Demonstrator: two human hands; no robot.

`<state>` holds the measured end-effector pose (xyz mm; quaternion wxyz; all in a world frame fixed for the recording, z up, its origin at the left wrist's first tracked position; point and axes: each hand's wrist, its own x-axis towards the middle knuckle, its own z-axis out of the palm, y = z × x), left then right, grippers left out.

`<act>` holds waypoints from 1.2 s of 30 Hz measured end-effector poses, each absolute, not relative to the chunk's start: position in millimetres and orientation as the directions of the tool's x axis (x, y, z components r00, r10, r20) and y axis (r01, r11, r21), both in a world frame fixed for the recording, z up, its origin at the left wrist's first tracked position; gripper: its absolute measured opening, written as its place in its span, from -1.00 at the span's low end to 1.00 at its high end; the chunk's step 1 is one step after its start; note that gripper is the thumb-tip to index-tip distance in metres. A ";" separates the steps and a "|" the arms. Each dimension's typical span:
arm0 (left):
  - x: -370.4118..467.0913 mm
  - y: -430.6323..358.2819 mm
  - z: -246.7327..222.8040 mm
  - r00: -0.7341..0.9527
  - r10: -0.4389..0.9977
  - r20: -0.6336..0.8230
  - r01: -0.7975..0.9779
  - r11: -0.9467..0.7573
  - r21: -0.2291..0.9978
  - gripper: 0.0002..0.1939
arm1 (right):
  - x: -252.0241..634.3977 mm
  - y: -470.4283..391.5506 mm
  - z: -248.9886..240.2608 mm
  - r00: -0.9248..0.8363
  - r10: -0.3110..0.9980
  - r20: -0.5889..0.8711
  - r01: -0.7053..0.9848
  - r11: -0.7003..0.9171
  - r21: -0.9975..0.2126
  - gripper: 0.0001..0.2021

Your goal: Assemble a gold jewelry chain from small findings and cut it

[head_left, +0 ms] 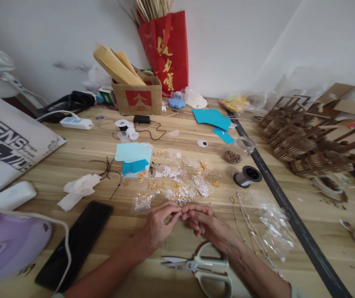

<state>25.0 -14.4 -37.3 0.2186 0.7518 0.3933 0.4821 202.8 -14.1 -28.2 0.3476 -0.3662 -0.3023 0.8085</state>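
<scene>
My left hand and my right hand meet at the fingertips over the table's near middle. Both are closed in a pinch, and whatever lies between the fingers is too small to make out. Just beyond them spreads a pile of small silver beads or findings. Gold pieces lie in little clear bags to its left. Below my hands rest scissors with pale handles, blades pointing left. Gold and silver chains stretch out to the right of my right hand.
A wire spool and a clear jar of beads stand to the right, near crumpled plastic bags. At left lie a black phone, white tissue and blue cards. Brown wooden baskets crowd the far right.
</scene>
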 end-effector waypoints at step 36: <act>17.2 -8.6 -29.3 -0.012 0.990 0.142 0.217 -0.136 0.967 -0.93 | 203.2 -32.3 -16.5 -0.725 0.667 -0.171 -0.115 -0.362 -0.925 -0.31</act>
